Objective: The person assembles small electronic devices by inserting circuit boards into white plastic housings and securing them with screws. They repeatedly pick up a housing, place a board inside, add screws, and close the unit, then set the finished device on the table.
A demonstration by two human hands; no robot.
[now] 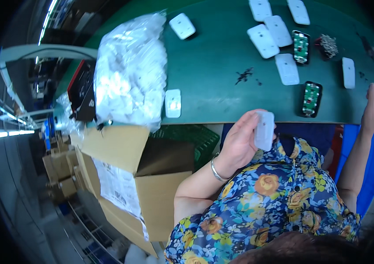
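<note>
My left hand grips a white plastic cover, a flat rounded rectangle, upright just over the table's front edge. At the far right, my right hand is raised near the same edge with its fingers curled together. Whatever they may hold is hidden. Closest to that hand on the table is another white cover. Between my hands lies a dark housing with a green circuit board. A second housing with a board rests farther back, beside a small pile of metal screws.
More white covers lie about the green table. Small black parts are scattered mid-table. A large clear bag of white pieces fills the left end. Below the edge stand an open cardboard box and a green crate.
</note>
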